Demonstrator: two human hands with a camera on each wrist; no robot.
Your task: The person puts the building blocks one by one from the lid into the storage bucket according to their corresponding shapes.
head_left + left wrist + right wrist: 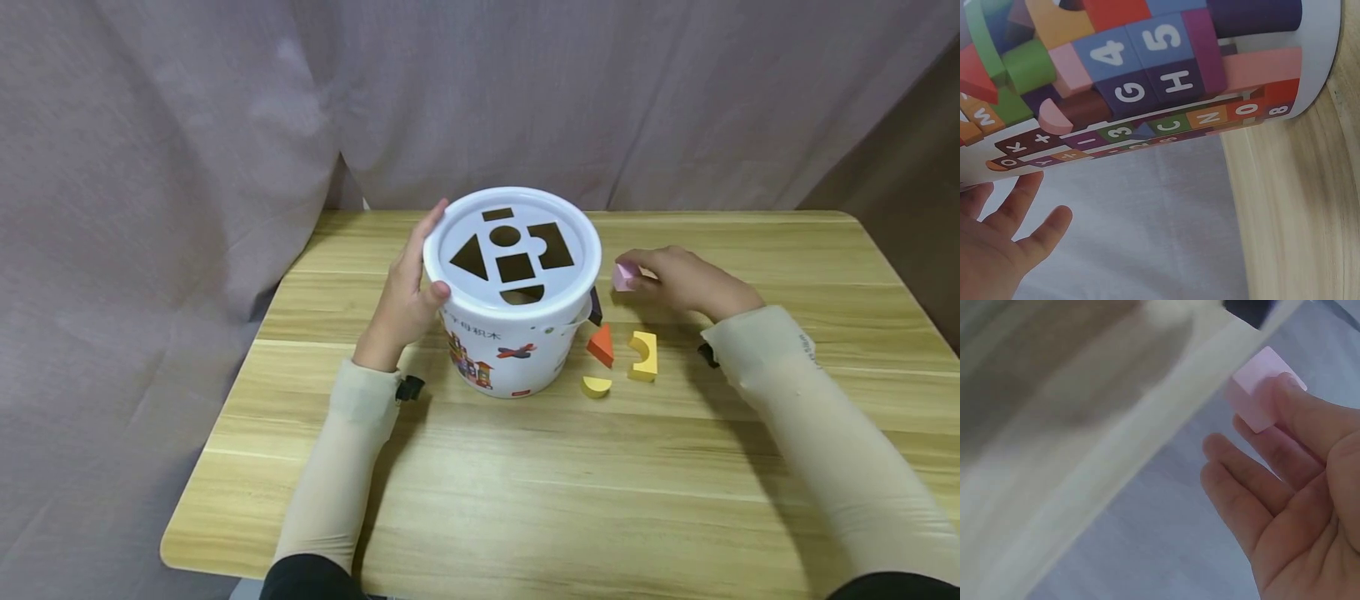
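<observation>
Left hand [405,292] braces the white bucket [517,333] at frame centre, fingers straight. Right hand [678,279] pinches the pink block [624,275] right of it. A loose pinch risks dropping; misalignment would likely jam the lid [512,246].

"4 5 G H" on bucket [1166,69]

The bucket [517,333] is white with multicoloured block prints. The block [624,275] is pale pink. Orange [602,344] and yellow [644,356] pieces lie on the light woodgrain desk [570,483].

Light wooden table [675,517] before pale mauve curtain [187,125]; soft, even light
</observation>
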